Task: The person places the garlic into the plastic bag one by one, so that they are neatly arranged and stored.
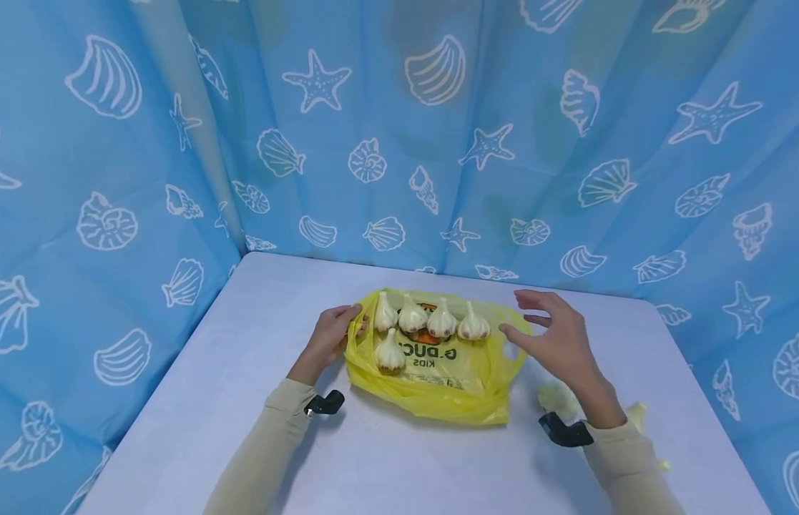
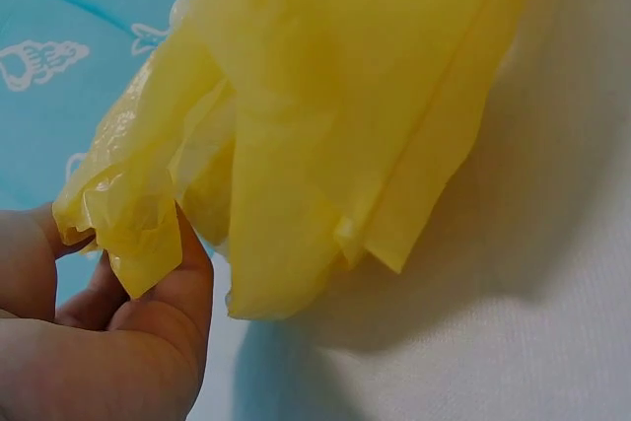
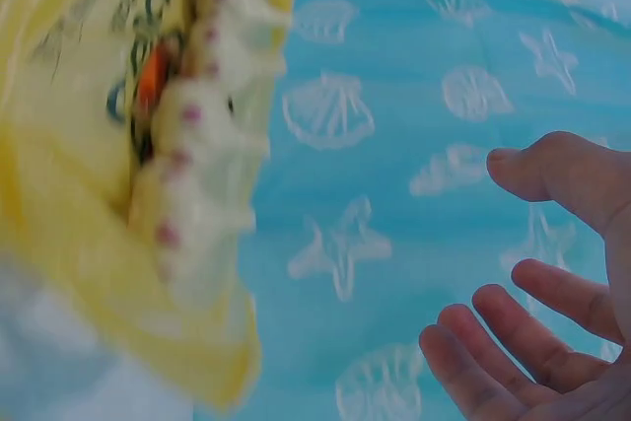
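A yellow plastic bag point(image 1: 431, 397) with dark print and an orange picture lies on the table. Several whole garlic bulbs point(image 1: 442, 320) rest over it: a row along the far side and a single one nearer at the left. My left hand point(image 1: 331, 332) pinches the bag's left edge; in the left wrist view, thumb and fingers point(image 2: 177, 293) hold the crumpled plastic. Beside the bag's right end is my right hand point(image 1: 556, 340), thumb and fingers spread apart. Nothing is in that hand in the right wrist view, where its fingertips point(image 3: 488, 308) stand apart from the bag.
The white table point(image 1: 399, 472) stands against a blue curtain point(image 1: 386, 129) printed with shells and starfish. A pale, roundish thing point(image 1: 556, 397) lies behind the right wrist, partly hidden. Small pale yellow bits point(image 1: 636, 415) show past the right sleeve.
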Tool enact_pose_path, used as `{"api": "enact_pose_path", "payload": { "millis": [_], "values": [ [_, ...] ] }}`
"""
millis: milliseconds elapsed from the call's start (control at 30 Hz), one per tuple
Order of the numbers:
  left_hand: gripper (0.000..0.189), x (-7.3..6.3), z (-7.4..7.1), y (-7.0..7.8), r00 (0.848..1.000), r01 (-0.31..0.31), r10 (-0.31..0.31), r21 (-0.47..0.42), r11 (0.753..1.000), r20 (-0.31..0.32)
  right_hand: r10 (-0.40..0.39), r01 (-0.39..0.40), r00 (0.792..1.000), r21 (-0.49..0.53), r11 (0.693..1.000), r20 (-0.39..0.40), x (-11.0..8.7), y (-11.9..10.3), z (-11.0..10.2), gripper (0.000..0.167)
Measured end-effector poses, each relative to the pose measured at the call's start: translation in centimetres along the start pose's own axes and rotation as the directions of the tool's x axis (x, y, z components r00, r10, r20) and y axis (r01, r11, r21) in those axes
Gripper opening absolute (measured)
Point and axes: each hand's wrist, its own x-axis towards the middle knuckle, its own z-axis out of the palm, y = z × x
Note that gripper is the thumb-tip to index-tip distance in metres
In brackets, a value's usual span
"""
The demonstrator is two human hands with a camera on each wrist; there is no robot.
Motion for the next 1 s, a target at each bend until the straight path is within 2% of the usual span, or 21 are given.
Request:
{"api": "enact_pose_path", "payload": {
  "millis": [133, 233, 400, 500, 633, 800, 1000],
  "values": [
    [0.043, 0.0, 0.0, 0.1, 1.000, -0.013, 0.013, 0.011, 1.000, 0.004, 0.048, -0.055, 0.996, -0.103, 0.993, -0.075, -1.7, 1.5, -3.0, 0.059],
    [0.040, -0.1, -0.1, 0.0, 1.000, -0.022, 0.022, -0.009, 1.000, -0.002, 0.119, -0.135, 0.987, -0.156, 0.978, -0.108, -3.2, 2.6, -5.1, 0.062],
    [0.039, -0.1, -0.1, -0.2, 1.000, -0.020, 0.020, -0.030, 0.999, 0.015, 0.253, -0.274, 0.959, -0.192, 0.942, -0.130, -5.6, 4.7, -7.5, 0.068],
    [0.039, 0.1, 0.1, -0.3, 0.999, -0.019, 0.020, -0.043, 0.999, 0.032, 0.311, -0.332, 0.941, -0.199, 0.922, -0.130, -7.0, 5.9, -8.6, 0.071],
    [0.038, 0.2, -0.3, -0.3, 1.000, -0.019, 0.020, -0.058, 0.998, 0.024, 0.405, -0.420, 0.907, -0.201, 0.885, -0.112, -8.5, 7.7, -9.2, 0.079],
    [0.038, 0.2, -0.5, -0.3, 1.000, -0.015, 0.017, -0.049, 0.999, 0.022, 0.518, -0.524, 0.851, -0.209, 0.826, -0.089, -10.1, 9.8, -9.5, 0.093],
    [0.041, 0.1, -0.8, -0.4, 1.000, -0.011, 0.011, -0.010, 1.000, 0.006, 0.590, -0.586, 0.806, -0.217, 0.781, -0.056, -11.5, 11.3, -9.3, 0.105]
  ]
}}
